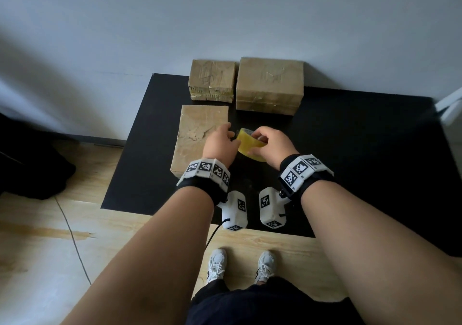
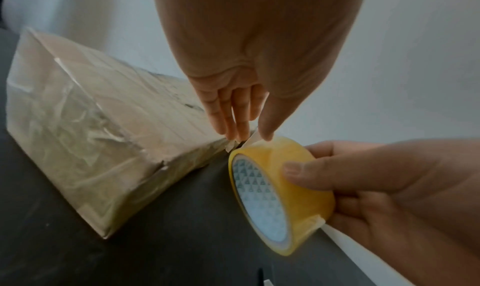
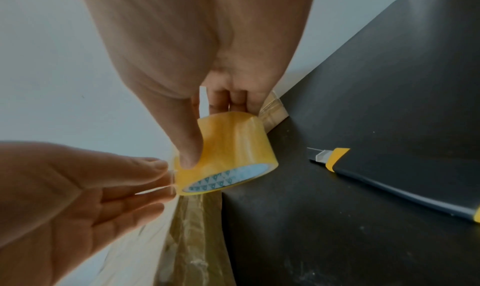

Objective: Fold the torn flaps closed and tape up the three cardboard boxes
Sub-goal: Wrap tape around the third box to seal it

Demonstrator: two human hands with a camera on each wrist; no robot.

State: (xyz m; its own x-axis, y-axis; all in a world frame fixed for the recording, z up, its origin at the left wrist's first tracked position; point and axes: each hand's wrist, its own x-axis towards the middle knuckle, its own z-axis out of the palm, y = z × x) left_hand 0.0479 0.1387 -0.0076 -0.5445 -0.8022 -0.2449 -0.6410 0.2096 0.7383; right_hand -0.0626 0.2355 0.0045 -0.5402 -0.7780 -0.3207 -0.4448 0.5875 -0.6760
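Note:
Three taped brown cardboard boxes stand on a black mat [image 1: 350, 164]: a long box [image 1: 197, 137] at near left, a small box [image 1: 212, 79] behind it, and a larger box [image 1: 270, 84] at back right. My right hand [image 1: 260, 142] grips a yellowish roll of clear tape [image 1: 250, 146] just right of the long box, with the thumb on the roll's outer face [image 3: 233, 143]. My left hand [image 1: 231, 134] meets the roll at the long box's right edge [image 2: 103, 136]. Its thumb and fingertips [image 2: 233, 130] pinch the tape's free end.
A grey-and-yellow utility knife [image 3: 389, 177] lies on the mat to the right of the roll. A white wall runs close behind the boxes. A dark bag [image 1: 32, 162] lies on the wooden floor at left, and a white object [image 1: 450, 107] pokes in at the right edge.

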